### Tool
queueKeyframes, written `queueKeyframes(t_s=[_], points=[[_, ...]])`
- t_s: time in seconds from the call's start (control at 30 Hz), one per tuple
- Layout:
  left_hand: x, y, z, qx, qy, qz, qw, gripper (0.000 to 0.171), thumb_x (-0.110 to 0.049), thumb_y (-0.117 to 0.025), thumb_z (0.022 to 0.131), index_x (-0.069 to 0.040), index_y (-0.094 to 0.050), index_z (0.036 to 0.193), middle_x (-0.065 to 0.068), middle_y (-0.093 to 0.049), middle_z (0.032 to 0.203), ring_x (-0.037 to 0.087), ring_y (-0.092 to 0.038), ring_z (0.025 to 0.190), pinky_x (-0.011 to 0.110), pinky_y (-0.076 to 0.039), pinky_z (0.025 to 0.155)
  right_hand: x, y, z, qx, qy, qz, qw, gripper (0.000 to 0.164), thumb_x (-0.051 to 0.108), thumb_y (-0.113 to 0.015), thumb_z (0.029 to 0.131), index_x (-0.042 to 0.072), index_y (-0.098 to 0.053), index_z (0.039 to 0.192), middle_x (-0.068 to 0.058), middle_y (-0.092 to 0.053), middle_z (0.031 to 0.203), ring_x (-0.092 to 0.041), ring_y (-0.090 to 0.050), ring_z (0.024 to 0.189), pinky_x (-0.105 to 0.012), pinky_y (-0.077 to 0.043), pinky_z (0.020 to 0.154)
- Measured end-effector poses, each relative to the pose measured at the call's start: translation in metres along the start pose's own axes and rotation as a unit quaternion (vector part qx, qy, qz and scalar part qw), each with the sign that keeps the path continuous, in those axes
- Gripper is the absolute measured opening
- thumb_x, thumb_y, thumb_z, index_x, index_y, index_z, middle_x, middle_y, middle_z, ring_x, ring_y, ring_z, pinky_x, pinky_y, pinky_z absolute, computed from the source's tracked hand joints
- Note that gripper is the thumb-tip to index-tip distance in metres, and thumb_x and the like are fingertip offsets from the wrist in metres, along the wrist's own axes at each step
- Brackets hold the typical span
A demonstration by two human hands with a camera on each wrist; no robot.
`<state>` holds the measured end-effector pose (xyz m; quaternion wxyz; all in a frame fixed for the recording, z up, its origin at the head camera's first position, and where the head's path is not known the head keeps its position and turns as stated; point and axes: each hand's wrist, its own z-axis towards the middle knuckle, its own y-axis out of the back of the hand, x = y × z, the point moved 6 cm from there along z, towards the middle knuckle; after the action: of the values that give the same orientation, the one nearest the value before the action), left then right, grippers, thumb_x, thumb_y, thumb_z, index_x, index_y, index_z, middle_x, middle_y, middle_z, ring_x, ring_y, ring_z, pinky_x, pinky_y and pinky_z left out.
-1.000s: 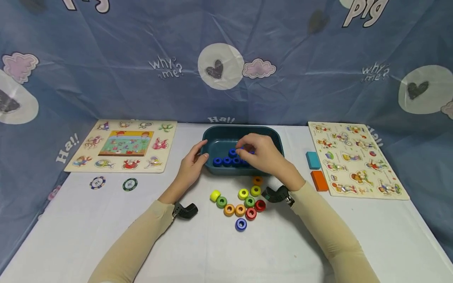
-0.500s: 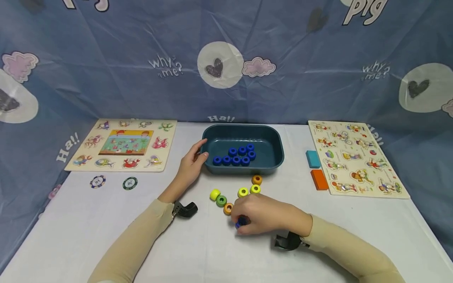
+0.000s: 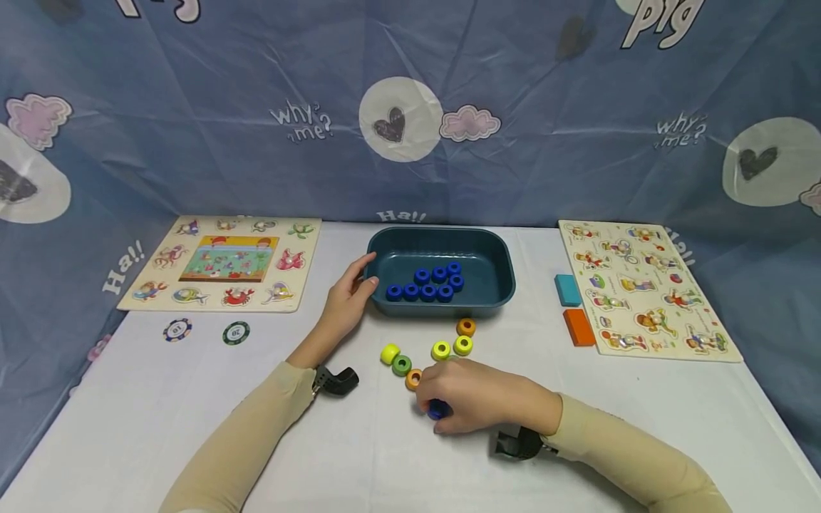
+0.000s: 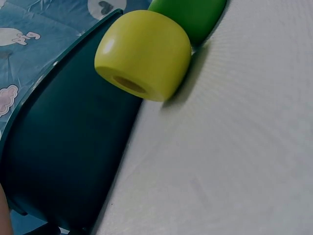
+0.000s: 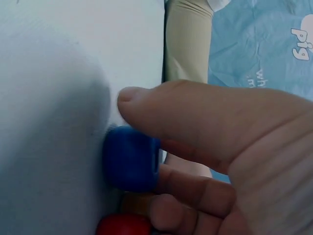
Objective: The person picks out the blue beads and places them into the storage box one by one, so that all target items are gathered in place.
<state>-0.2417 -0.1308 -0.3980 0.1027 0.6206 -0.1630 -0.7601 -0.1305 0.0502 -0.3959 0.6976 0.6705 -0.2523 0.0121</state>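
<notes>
A dark teal tray (image 3: 442, 311) stands at the back of the table with several blue beads (image 3: 427, 293) inside. My left hand (image 3: 343, 303) rests against the tray's left end, fingers and thumb fairly straight on its side. On the white table in front, my right hand (image 3: 477, 395) curls thumb and fingers about a single blue bead (image 5: 129, 159), which still sits on the tabletop. Around it lie a red bead (image 5: 124, 225), orange beads (image 3: 414, 379), a green bead (image 3: 401, 365) and yellow beads (image 3: 440, 350). The right hand covers some beads in the head view.
A sea-animal puzzle board (image 3: 288, 285) lies at the left, with two poker chips (image 3: 236, 333) in front. At the right are another puzzle board (image 3: 648, 292), a teal block (image 3: 567, 290) and an orange block (image 3: 579, 327). A printed blue cloth (image 3: 410, 185) hangs behind.
My right hand has left the tray and come forward to the blue bead on the table, its fingers settling around it. The left hand has stayed at the tray.
</notes>
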Motion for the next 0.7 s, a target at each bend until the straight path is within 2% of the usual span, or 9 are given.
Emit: queueKeyframes(t_s=[0.27, 0.47, 0.57, 0.7], points=[[0.0, 0.0, 0.001, 0.003, -0.004, -0.008, 1.0, 0.048, -0.014, -0.05, 0.101, -0.006, -0.041, 0.147, 0.016, -0.038, 0.154, 0.034, -0.043, 0.138, 0.047, -0.04, 0.111, 0.001, 0.0, -0.001, 0.016, -0.001, 0.013, 1.0, 0.028, 0.005, -0.072, 0.068, 0.018, -0.066, 0.092, 0.009, -0.06, 0.088, -0.002, -0.048, 0.079, -0.012, -0.041, 0.071], [-0.002, 0.0, 0.001, 0.005, -0.004, -0.005, 1.0, 0.048, -0.014, -0.049, 0.101, -0.006, -0.04, 0.147, 0.017, -0.037, 0.154, 0.034, -0.043, 0.138, 0.047, -0.04, 0.111, 0.001, 0.002, 0.001, 0.021, -0.012, 0.014, 1.0, 0.027, 0.001, -0.07, 0.071, 0.018, -0.064, 0.091, 0.009, -0.059, 0.084, -0.001, -0.047, 0.075, -0.011, -0.039, 0.067], [-0.002, 0.002, 0.0, 0.001, -0.001, 0.001, 1.0, 0.048, -0.014, -0.049, 0.101, -0.005, -0.041, 0.147, 0.017, -0.038, 0.154, 0.034, -0.041, 0.139, 0.048, -0.039, 0.112, 0.004, 0.015, 0.006, 0.005, -0.014, 0.013, 1.0, 0.021, 0.006, -0.071, 0.075, 0.018, -0.064, 0.092, 0.008, -0.058, 0.081, -0.001, -0.046, 0.07, -0.011, -0.038, 0.064], [-0.002, 0.001, -0.001, 0.0, -0.007, -0.001, 1.0, 0.048, -0.014, -0.05, 0.101, -0.004, -0.041, 0.147, 0.017, -0.038, 0.154, 0.034, -0.04, 0.14, 0.048, -0.038, 0.112, 0.003, 0.057, 0.01, -0.055, -0.019, 0.015, 0.998, 0.015, 0.012, -0.071, 0.084, 0.016, -0.069, 0.098, 0.005, -0.065, 0.088, -0.002, -0.054, 0.072, -0.013, -0.046, 0.065]])
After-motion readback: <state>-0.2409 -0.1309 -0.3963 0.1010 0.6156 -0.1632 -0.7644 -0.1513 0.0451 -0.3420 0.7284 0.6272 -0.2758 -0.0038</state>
